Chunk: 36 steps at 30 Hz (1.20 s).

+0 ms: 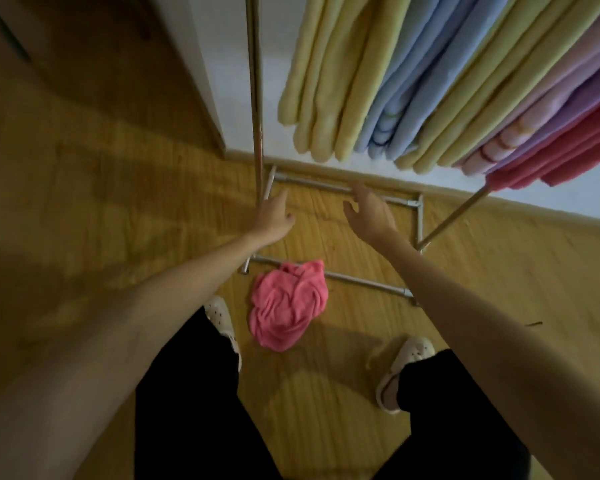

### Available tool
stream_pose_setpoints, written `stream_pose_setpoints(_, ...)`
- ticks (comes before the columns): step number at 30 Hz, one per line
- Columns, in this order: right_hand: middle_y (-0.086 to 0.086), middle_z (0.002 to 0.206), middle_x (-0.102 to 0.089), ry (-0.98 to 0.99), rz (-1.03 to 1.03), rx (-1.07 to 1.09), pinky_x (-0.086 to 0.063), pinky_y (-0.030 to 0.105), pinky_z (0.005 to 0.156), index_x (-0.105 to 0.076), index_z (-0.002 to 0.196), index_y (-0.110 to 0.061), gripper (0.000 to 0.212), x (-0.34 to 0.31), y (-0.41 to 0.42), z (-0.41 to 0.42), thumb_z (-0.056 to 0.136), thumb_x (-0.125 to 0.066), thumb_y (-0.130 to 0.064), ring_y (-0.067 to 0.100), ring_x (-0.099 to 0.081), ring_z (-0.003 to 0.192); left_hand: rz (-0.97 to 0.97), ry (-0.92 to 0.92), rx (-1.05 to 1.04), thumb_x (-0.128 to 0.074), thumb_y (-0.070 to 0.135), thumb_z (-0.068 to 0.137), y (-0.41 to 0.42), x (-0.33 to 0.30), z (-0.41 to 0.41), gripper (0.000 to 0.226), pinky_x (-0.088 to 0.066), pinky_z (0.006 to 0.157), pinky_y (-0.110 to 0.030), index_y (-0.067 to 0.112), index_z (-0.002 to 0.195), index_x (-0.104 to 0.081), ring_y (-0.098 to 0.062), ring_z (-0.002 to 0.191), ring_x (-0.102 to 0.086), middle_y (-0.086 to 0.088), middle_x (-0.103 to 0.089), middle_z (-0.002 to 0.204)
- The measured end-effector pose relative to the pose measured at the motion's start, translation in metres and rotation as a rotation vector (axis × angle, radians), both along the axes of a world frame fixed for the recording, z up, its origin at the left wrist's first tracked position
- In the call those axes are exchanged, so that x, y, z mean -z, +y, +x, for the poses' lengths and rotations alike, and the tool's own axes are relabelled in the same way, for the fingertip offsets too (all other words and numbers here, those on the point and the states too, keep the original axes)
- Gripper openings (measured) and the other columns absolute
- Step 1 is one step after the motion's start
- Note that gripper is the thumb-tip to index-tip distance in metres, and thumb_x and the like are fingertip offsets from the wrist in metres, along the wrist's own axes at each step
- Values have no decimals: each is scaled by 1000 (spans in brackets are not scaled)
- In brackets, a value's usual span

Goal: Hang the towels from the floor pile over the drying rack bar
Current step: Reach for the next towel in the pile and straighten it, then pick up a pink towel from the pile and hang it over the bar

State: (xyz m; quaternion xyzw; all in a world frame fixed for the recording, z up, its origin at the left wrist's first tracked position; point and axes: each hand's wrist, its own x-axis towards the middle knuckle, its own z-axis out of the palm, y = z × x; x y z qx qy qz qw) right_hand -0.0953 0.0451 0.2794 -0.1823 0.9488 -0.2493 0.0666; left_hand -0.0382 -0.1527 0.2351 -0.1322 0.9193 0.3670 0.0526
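Both hands, left (272,216) and right (369,211), reach out mid-frame with fingers loosely apart, holding nothing, above a crumpled pink towel (288,304) on the floor (84,202), towels (430,81) hanging upper right.

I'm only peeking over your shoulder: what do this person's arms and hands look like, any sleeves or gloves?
Both arms are bare along all that shows: no sleeves, no gloves. The left hand and right hand show no rings or watch, though the picture is blurred.
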Motion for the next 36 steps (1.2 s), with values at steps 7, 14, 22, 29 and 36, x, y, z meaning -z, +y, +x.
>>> stream_pose_setpoints(7,24,146,-35,-411,166,-109,-32,43,106,-27,145,1,59,151,20,54,95,-52,-19,39,-37,132,53,-295,-76,-59,11,82,16,147,67,39,-52,79,-43,5,119,-50,-35,99,-61,-17,-63,107)
stream_pose_setpoints(14,16,150,-29,-607,190,-208,-41,55,99,-21,150,-14,64,272,26,90,93,-51,-21,42,-39,128,54,-419,-95,-54,15,81,35,267,112,49,-49,91,-47,11,129,-47,-34,109,-59,-11,-60,120)
stream_pose_setpoints(22,23,144,-37,-595,287,-293,-45,50,94,-25,146,-1,63,369,15,64,91,-54,-11,43,-45,123,98,-402,-126,-57,16,88,44,346,80,43,-48,90,-45,3,128,-49,-32,110,-58,-15,-60,121)
stream_pose_setpoints(29,19,149,-29,-551,266,-61,-40,48,103,-20,146,-6,64,413,16,30,97,-45,-37,37,-37,132,311,-363,-214,-64,20,85,64,374,57,37,-50,82,-42,4,116,-54,-30,92,-63,-13,-68,102)
stream_pose_setpoints(36,7,89,-63,-677,176,74,-39,18,59,-53,117,1,37,408,18,15,91,-59,-25,20,-60,75,308,-319,-430,-61,21,87,98,368,61,19,-39,59,-34,6,78,-64,-26,68,-60,-12,-68,74)
